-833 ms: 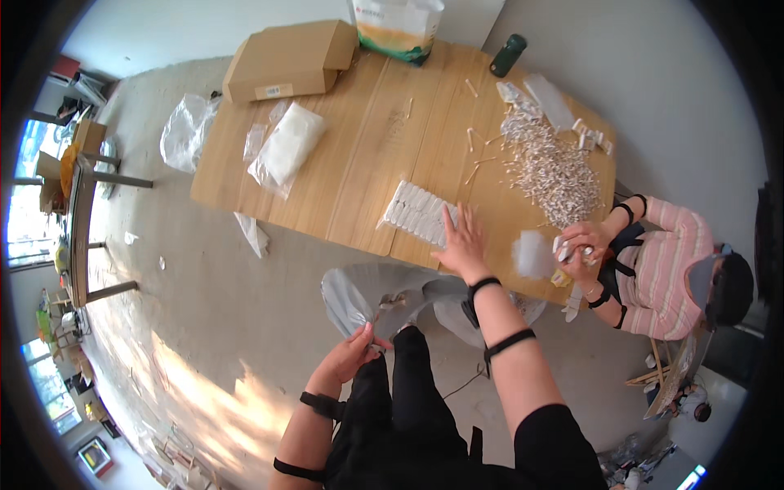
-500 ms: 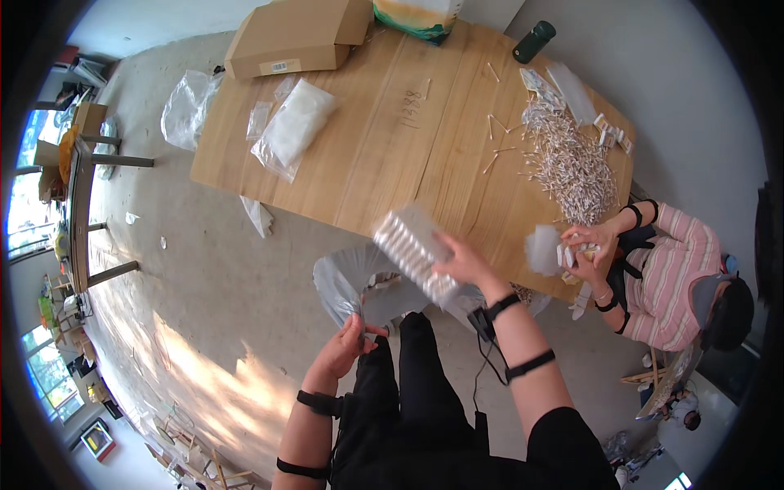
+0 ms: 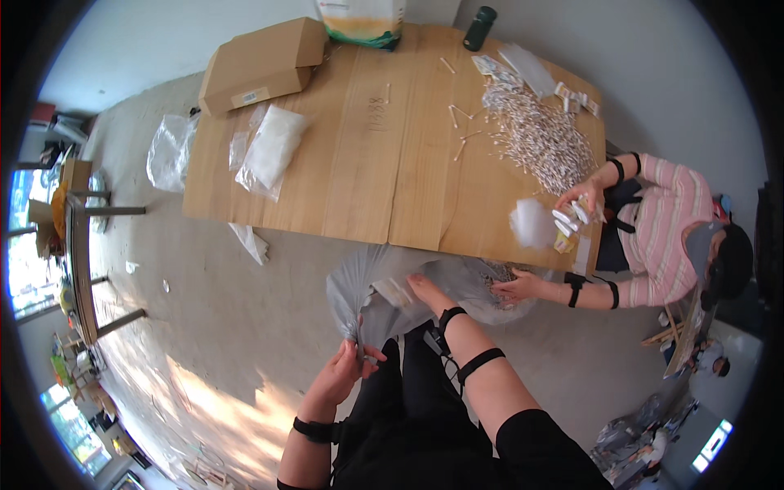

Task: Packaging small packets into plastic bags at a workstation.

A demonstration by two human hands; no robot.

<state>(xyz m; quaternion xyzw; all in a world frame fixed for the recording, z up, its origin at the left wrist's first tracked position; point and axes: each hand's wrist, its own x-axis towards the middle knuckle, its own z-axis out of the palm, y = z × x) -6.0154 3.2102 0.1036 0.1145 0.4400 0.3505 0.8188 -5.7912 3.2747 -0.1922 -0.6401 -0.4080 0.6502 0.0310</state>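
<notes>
My left hand (image 3: 349,366) is closed on the gathered edge of a large translucent grey plastic bag (image 3: 347,286), which hangs open below the table's near edge. My right hand (image 3: 423,291) reaches into the bag's mouth, its fingers partly hidden by the film. At its fingertips is a clear-wrapped pack of white bundles (image 3: 392,292), lying tilted inside the bag; the fingers seem to be still on it.
A wooden table (image 3: 343,163) carries a heap of cotton swabs (image 3: 539,135), a cardboard box (image 3: 261,65), a clear bag of white material (image 3: 273,151) and a dark green bottle (image 3: 479,28). At right a co-worker (image 3: 674,220) holds small white packs (image 3: 572,216), one hand reaching toward the grey bag.
My right hand has carried the white pack down from above the table edge into the grey bag. The co-worker's one hand has moved from the packs to the bag's right side.
</notes>
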